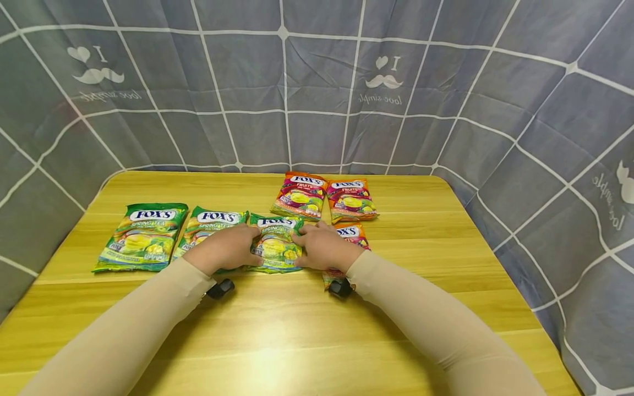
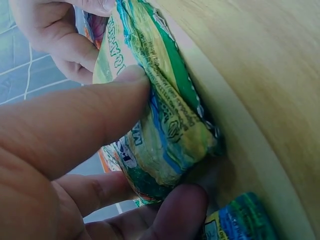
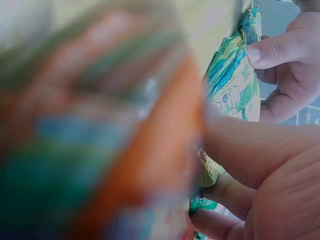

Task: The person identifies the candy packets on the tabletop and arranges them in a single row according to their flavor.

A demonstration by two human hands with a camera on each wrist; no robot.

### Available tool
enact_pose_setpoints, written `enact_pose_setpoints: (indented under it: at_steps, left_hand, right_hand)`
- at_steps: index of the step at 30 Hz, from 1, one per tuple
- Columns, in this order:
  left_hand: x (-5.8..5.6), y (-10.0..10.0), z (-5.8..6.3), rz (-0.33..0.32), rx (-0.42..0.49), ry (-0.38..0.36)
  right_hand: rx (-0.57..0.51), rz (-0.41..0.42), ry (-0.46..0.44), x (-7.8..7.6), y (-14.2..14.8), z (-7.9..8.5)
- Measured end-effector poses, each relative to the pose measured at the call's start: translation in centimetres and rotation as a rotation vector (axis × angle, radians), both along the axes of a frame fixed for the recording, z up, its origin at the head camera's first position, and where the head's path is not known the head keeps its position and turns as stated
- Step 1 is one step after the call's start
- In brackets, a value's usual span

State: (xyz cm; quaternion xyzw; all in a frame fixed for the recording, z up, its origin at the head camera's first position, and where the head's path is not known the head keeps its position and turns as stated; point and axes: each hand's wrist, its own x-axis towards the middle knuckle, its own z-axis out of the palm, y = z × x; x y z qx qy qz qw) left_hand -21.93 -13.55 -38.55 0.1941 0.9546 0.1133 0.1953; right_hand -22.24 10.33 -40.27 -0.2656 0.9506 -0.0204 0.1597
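Both hands hold a green FOX'S Spring Tea candy bag (image 1: 274,247), one at each side, near the middle of the table. My left hand (image 1: 228,248) grips its left edge; in the left wrist view the thumb (image 2: 115,102) lies across the bag's wrinkled side (image 2: 165,115) and the fingers curl round the far side. From the right, my right hand (image 1: 329,247) grips the opposite edge, its fingers partly hidden behind the thumb base in the right wrist view. Another green bag (image 1: 205,225) lies partly under the left forearm, beside a third green bag (image 1: 141,237).
Two orange-and-purple FOX'S Fruits bags (image 1: 300,195) (image 1: 351,199) lie behind the hands. A further Fruits bag (image 1: 355,234) is partly covered by the right hand and looms blurred in the right wrist view. A grey checked curtain (image 1: 322,82) surrounds the wooden table (image 1: 277,341).
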Motion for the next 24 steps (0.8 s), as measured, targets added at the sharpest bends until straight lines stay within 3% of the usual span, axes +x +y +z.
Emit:
enact_pose_setpoints:
  at_steps: [24]
  left_hand:
    - [-0.04,-0.02,-0.29,0.0,0.008,0.015]
  right_hand:
    - [0.025,-0.009,0.009,0.16,-0.07,0.03]
